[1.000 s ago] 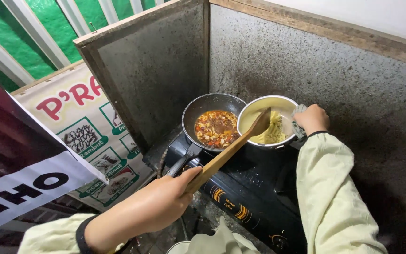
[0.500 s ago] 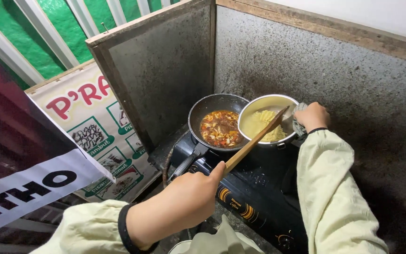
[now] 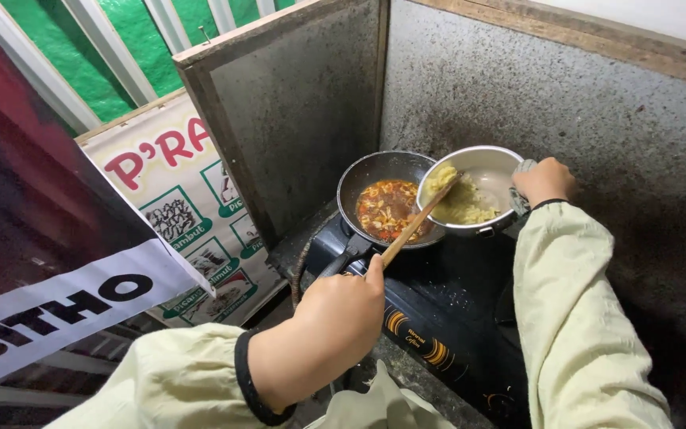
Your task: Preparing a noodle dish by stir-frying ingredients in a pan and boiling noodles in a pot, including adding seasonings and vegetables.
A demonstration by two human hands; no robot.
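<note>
Tipping noodles from a steel pot toward a dark pan, with 2 hands at work.

Left hand (image 3: 323, 334) has its fingers wrapped tight around the near end of a wooden spatula (image 3: 416, 224), whose far tip lies in the yellow noodles (image 3: 462, 202) well beyond the fingers. Right hand (image 3: 543, 181) grips a grey cloth (image 3: 520, 191) at the rim of the steel pot (image 3: 482, 171), fingers closed on it. Compared with 0.5 s ago, the pot is tilted further toward the pan (image 3: 383, 179), and the noodles have slid to its lower lip, beside the red sauce (image 3: 387, 208). Both vessels sit over the black stove (image 3: 438, 318), beyond the left fingers.
</note>
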